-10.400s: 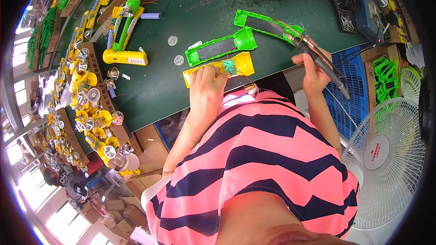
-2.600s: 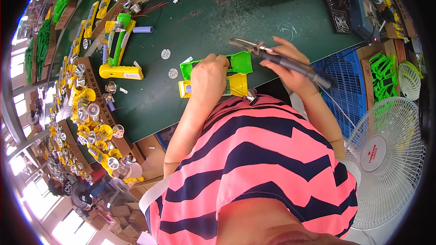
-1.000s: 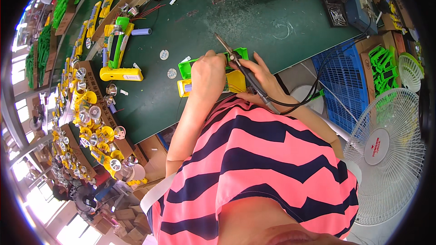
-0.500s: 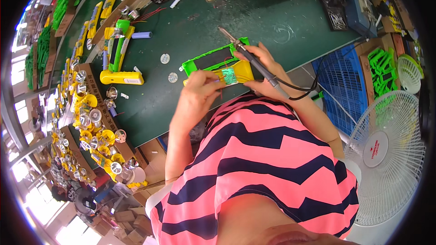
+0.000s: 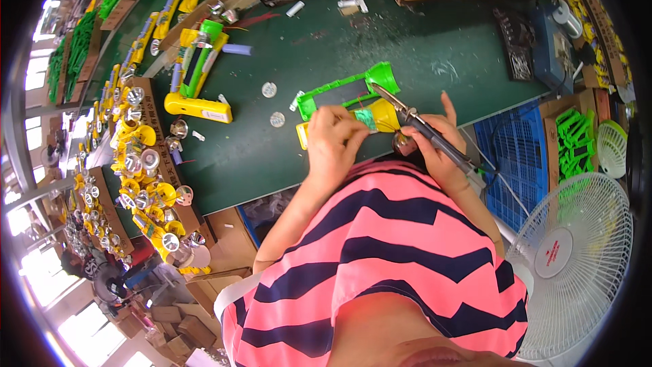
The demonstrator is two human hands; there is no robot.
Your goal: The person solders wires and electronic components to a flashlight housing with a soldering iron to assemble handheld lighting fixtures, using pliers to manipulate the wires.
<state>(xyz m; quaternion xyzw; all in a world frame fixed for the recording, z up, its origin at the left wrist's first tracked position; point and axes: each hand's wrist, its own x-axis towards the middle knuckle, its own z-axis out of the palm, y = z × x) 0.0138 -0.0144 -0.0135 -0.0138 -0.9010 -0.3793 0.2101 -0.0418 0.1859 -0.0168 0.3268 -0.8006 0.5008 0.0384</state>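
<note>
Dark green workbench (image 5: pixel 421 41) extends before you, with a white, round-grilled fan (image 5: pixel 598 251) at your right. Near the bench's front edge lies a yellow plastic housing shell (image 5: pixel 386 117) carrying a small green circuit board (image 5: pixel 365 119); just beyond it sits a bright green plastic housing shell (image 5: pixel 388 76) lined with a flat black pad (image 5: pixel 343 92). Caution: the slim metal end of your dark-handled soldering iron (image 5: pixel 443 141) slants across the right end of the shells, and contact with the green rim cannot be confirmed. If the iron is hot, a dip of the wrist could scorch either plastic wall; a slip toward the board could burn your left fingertips. A tug on the thin wires could strain their joints. Your right hand (image 5: pixel 441 156) is closed around the iron's handle, one finger raised clear; whether it also grips the shiny silver reflector cup (image 5: pixel 403 144) by its fingertips cannot be told. Your left hand (image 5: pixel 331 144) is half curled over the yellow shell, thumb and forefinger nearly meeting beside the board; whether they pinch a wire is hidden.
</note>
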